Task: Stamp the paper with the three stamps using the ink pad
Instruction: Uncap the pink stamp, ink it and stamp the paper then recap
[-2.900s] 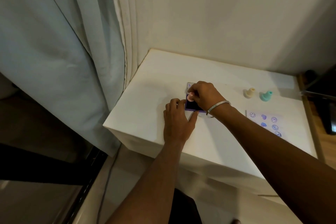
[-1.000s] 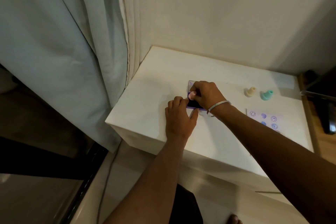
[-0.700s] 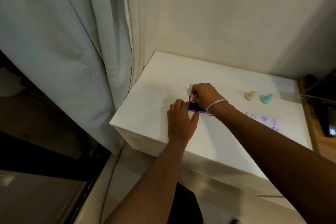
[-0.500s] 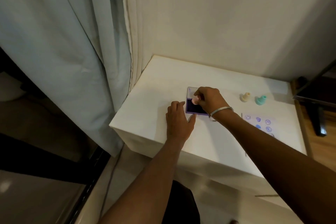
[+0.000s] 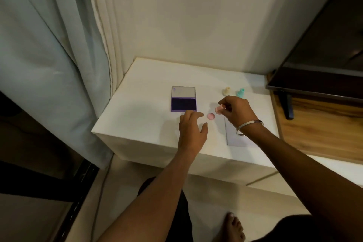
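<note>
The purple ink pad [image 5: 183, 104] lies open on the white table [image 5: 141, 116], its clear lid folded back. My right hand [image 5: 234, 111] pinches a small pink stamp [image 5: 218, 109] above the table, to the right of the pad. A round pink cap [image 5: 211, 116] lies on the table just below that stamp. My left hand [image 5: 191, 129] hovers in front of the pad, fingers spread, holding nothing. The paper [image 5: 233, 136] lies under my right wrist, and its stamped marks are hidden. A cream stamp [image 5: 226, 91] and a teal stamp [image 5: 240, 92] stand upright behind my right hand.
A curtain [image 5: 59, 45] hangs along the table's left side and a wall stands behind it. A dark screen on a stand [image 5: 322, 72] sits on a wooden surface [image 5: 322, 131] to the right. My bare foot [image 5: 234, 228] shows on the floor below.
My right hand lifted the pink stamp off the ink pad and carried it right, toward the paper. My left hand let go of the pad's edge. The pink cap has come into view.
</note>
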